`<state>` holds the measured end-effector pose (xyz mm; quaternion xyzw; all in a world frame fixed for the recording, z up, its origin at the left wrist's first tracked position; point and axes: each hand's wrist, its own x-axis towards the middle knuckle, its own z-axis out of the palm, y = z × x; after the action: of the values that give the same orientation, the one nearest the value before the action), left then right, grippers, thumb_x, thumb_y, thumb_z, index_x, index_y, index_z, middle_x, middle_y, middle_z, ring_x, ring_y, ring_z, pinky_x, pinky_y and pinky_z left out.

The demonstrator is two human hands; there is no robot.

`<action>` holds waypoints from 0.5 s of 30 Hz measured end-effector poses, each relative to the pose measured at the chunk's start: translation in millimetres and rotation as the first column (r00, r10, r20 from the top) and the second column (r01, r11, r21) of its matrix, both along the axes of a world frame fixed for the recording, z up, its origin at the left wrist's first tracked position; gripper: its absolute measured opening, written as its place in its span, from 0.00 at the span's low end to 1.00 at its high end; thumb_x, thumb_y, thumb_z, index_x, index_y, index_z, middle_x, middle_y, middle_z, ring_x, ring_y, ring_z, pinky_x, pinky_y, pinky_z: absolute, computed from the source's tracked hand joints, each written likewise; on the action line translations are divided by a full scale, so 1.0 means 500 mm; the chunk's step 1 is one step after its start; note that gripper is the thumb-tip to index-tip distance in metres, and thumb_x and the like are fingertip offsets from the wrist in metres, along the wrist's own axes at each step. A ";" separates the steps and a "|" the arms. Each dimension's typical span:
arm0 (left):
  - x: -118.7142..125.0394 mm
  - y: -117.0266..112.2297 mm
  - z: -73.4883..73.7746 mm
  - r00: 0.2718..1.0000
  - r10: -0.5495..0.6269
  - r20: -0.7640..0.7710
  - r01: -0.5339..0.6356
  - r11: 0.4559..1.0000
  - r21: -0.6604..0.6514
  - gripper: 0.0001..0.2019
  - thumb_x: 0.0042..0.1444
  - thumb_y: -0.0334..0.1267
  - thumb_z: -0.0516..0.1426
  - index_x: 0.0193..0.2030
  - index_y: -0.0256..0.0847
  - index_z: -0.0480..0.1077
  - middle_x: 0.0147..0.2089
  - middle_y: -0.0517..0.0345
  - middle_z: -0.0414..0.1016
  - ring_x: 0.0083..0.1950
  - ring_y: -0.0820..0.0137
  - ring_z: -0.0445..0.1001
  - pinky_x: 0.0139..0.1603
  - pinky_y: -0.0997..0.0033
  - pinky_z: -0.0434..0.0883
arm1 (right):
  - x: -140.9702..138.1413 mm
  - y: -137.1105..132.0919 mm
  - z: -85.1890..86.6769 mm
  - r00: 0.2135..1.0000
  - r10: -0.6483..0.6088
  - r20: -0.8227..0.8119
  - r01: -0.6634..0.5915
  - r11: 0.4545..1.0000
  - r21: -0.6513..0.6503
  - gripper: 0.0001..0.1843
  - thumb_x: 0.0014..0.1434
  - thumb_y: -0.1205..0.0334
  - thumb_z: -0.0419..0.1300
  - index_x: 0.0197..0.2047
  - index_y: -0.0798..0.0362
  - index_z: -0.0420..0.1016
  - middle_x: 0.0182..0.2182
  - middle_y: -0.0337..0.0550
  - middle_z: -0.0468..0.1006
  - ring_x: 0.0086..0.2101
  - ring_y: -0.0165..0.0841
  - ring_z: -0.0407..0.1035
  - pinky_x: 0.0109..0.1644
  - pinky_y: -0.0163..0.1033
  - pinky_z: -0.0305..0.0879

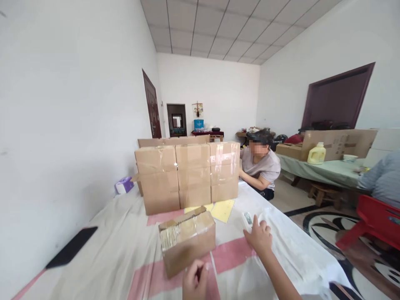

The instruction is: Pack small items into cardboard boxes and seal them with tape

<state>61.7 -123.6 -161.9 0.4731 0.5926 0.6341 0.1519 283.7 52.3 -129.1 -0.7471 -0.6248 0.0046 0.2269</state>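
Observation:
My right hand [260, 236] reaches over the cloth at the right, its fingers apart. Beside its fingertips lies a small white object with a dark greenish face [248, 220]; I cannot tell whether they touch. Low in the middle, my left hand [196, 280] is closed with the fingers curled toward the thumb. What it holds, if anything, is too small to make out. Just beyond it lies a taped cardboard box [189, 239], set at an angle. Yellow paper sheets [223, 211] lie partly behind this box.
Stacked taped cardboard boxes [193, 179] form a wall across the table. A purple tissue pack [124, 185] and a black flat item [72, 247] lie left. Another person [262, 162] crouches beyond the right edge. A red chair [373, 223] and second table [325, 171] are farther right.

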 end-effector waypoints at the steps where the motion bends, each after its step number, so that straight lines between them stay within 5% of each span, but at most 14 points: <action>1: -0.006 -0.010 0.016 0.999 -0.046 -0.015 0.046 0.999 -0.006 0.22 0.60 0.55 0.55 0.24 0.41 0.68 0.22 0.62 0.65 0.26 0.70 0.65 0.28 0.72 0.63 | -0.008 -0.023 0.020 1.000 0.025 -0.004 -0.025 0.997 0.078 0.36 0.59 0.58 0.61 0.68 0.62 0.61 0.56 0.67 0.67 0.56 0.60 0.64 0.55 0.57 0.64; 3: -0.022 -0.030 0.056 0.997 -0.063 -0.038 0.062 0.998 -0.018 0.20 0.62 0.53 0.55 0.27 0.41 0.71 0.25 0.61 0.69 0.28 0.69 0.68 0.30 0.73 0.65 | -0.030 -0.078 0.073 0.942 0.325 -0.089 -0.301 0.930 0.210 0.28 0.63 0.58 0.58 0.63 0.60 0.67 0.50 0.60 0.70 0.50 0.50 0.69 0.54 0.52 0.66; 6: -0.047 -0.044 0.112 0.988 -0.120 -0.101 0.119 0.993 -0.012 0.16 0.67 0.48 0.53 0.36 0.41 0.75 0.34 0.57 0.78 0.38 0.67 0.76 0.41 0.71 0.70 | -0.074 -0.159 0.169 0.613 0.754 -0.236 -0.695 0.656 0.293 0.16 0.66 0.57 0.57 0.53 0.52 0.75 0.41 0.47 0.72 0.38 0.37 0.71 0.48 0.44 0.69; 8: -0.059 -0.048 0.136 0.981 -0.143 -0.132 0.144 0.990 -0.001 0.15 0.69 0.45 0.51 0.39 0.42 0.76 0.39 0.56 0.80 0.42 0.67 0.78 0.45 0.70 0.71 | -0.106 -0.206 0.225 0.397 0.875 -0.276 -0.843 0.467 0.267 0.15 0.65 0.57 0.60 0.55 0.48 0.75 0.44 0.45 0.72 0.39 0.35 0.70 0.47 0.42 0.70; 10: -0.068 -0.054 0.149 0.969 -0.151 -0.195 0.157 0.987 0.014 0.14 0.70 0.42 0.50 0.41 0.42 0.75 0.40 0.56 0.80 0.43 0.67 0.78 0.45 0.69 0.71 | -0.135 -0.245 0.263 0.263 0.922 -0.283 -0.918 0.329 0.221 0.16 0.65 0.59 0.62 0.56 0.46 0.75 0.47 0.44 0.71 0.44 0.35 0.70 0.50 0.41 0.69; 15: -0.077 -0.077 0.155 0.892 -0.102 -0.441 0.142 0.988 0.059 0.14 0.71 0.38 0.48 0.43 0.42 0.74 0.39 0.55 0.80 0.39 0.68 0.77 0.41 0.69 0.69 | -0.192 -0.282 0.275 0.220 0.967 -0.127 -0.956 0.240 0.171 0.06 0.66 0.65 0.60 0.44 0.49 0.78 0.43 0.43 0.71 0.43 0.35 0.69 0.47 0.40 0.67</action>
<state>23.4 -162.0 -84.6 0.6456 0.5517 0.5269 0.0334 187.9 -88.9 8.2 -0.1913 -0.9245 0.2030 0.2600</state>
